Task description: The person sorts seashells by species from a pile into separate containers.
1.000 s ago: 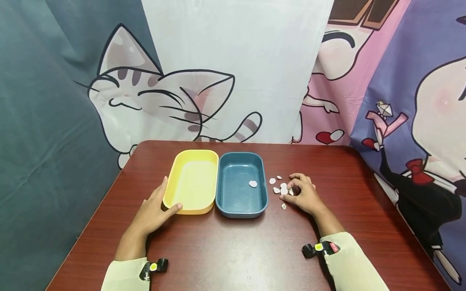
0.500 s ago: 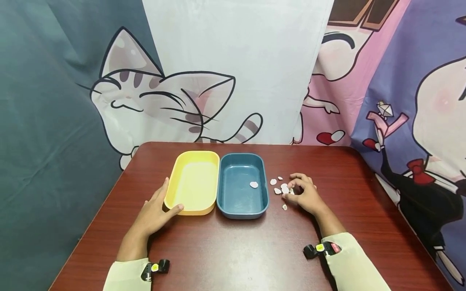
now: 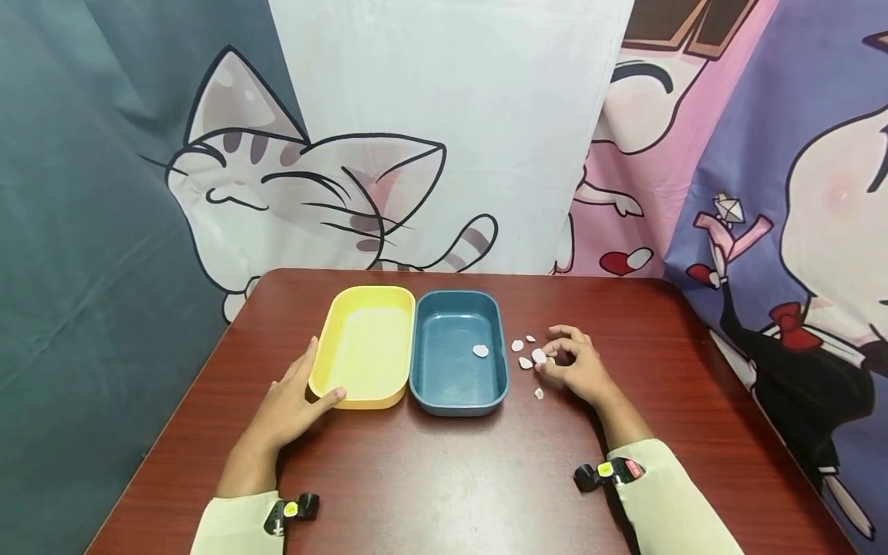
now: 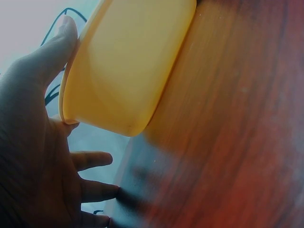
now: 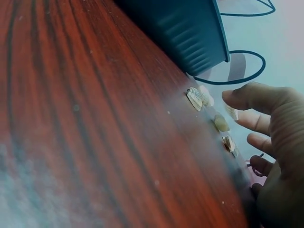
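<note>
My left hand (image 3: 291,408) lies against the near left corner of a yellow tray (image 3: 326,389). Its thumb (image 4: 66,33) is at the rim, with the other fingers spread along the outside. In the right wrist view, my right hand (image 5: 285,123) pinches a small pale seashell (image 5: 232,112) between thumb and forefinger, just above the table. In the head view, that hand is right of the blue tray, beside several scattered white shells (image 3: 525,363). A ribbed shell (image 5: 194,98) lies on the wood in the right wrist view. One white shell (image 3: 480,351) rests inside the blue tray (image 3: 460,408).
Both trays stand side by side on a brown wooden table (image 3: 444,478). A printed cloth (image 3: 444,92) with cartoon figures hangs behind the table and along its sides. A loose shell (image 3: 539,393) lies nearer to me than the others.
My right thumb and forefinger have closed on a shell and raised it slightly from the cluster. The left hand and both trays stay in place.
</note>
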The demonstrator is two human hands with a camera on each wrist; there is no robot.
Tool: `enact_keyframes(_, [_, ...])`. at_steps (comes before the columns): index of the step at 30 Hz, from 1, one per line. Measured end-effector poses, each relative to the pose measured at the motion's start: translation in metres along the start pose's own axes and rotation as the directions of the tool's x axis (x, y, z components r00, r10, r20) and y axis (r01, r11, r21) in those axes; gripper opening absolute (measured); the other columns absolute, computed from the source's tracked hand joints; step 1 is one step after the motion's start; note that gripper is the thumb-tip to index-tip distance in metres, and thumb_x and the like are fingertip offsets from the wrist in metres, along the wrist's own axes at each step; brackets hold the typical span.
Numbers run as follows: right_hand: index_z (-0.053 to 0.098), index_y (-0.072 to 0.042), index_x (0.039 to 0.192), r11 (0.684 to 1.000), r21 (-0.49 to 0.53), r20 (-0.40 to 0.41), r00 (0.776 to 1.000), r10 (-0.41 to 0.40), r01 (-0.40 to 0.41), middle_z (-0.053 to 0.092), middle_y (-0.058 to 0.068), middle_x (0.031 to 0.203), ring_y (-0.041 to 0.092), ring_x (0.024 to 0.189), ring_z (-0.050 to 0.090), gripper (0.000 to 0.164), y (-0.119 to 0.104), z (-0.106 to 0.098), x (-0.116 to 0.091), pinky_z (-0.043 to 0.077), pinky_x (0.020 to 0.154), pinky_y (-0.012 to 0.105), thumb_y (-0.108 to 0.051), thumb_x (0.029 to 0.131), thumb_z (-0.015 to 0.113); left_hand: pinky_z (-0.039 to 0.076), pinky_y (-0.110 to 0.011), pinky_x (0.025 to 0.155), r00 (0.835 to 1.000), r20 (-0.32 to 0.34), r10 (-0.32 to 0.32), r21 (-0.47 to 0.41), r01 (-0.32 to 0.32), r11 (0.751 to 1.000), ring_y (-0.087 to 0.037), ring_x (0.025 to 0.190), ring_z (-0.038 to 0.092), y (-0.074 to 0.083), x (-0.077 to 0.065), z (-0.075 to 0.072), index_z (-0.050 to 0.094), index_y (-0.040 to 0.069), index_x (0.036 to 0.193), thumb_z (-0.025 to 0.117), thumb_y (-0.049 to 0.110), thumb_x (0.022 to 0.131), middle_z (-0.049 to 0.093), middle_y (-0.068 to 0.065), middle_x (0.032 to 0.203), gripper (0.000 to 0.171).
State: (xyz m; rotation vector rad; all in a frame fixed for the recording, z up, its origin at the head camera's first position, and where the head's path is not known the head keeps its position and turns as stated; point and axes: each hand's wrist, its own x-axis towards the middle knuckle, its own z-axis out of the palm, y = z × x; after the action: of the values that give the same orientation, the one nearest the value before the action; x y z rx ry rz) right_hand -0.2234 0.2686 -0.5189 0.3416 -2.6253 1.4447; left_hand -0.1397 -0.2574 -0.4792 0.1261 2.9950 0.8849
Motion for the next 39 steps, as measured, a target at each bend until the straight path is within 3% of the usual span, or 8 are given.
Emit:
enact_keyframes(5, [0.08, -0.003, 0.095, 1.0, 0.026, -0.044, 0.999, -0.015, 0.017, 0.057, 0.024, 0.151, 0.041, 0.14, 0.042, 0.019, -0.003, 0.0, 0.004, 0.034, 0.109, 0.048, -0.005, 0.081, 0.091, 0.019, -0.092, 0.119, 1.0, 0.011, -0.003, 0.003, 0.003, 1.0, -0.059, 0.157, 0.038, 0.0, 0.001, -0.001, 0.001, 0.019, 0.178, 0.069, 0.065, 0.098, 0.027, -0.028, 0.178, 0.114])
enact_keyframes(12, [0.082, -0.003, 0.096, 0.999, 0.013, -0.081, 0.996, -0.045, 0.046, 0.058, 0.025, 0.15, 0.044, 0.142, 0.043, 0.018, -0.014, -0.002, 0.014, 0.032, 0.114, 0.055, -0.006, 0.081, 0.091, 0.019, -0.092, 0.118, 1.0, 0.009, 0.0, 0.0, 0.0, 1.0, -0.058, 0.157, 0.038, 0.0, 0.0, 0.001, 0.001, 0.021, 0.178, 0.069, 0.066, 0.099, 0.028, -0.027, 0.178, 0.113])
enact_keyframes(24, [0.081, -0.007, 0.1, 0.999, -0.003, -0.064, 0.997, -0.047, 0.047, 0.057, 0.011, 0.155, 0.036, 0.15, 0.04, 0.015, -0.048, 0.003, 0.033, 0.035, 0.118, 0.06, -0.013, 0.088, 0.088, 0.018, -0.091, 0.119, 1.0, 0.014, -0.008, 0.004, 0.008, 1.0, -0.058, 0.159, 0.035, 0.0, 0.0, 0.0, 0.0, 0.021, 0.178, 0.068, 0.066, 0.099, 0.028, -0.028, 0.178, 0.114])
enact_keyframes(39, [0.081, -0.004, 0.1, 0.997, 0.037, -0.053, 0.997, -0.063, 0.065, 0.058, 0.01, 0.153, 0.035, 0.148, 0.041, 0.017, -0.083, 0.017, 0.051, 0.036, 0.117, 0.063, -0.013, 0.087, 0.09, 0.018, -0.092, 0.118, 1.0, 0.014, -0.004, -0.003, 0.004, 1.0, -0.058, 0.159, 0.036, -0.003, 0.001, 0.0, 0.001, 0.02, 0.178, 0.069, 0.066, 0.098, 0.029, -0.029, 0.177, 0.114])
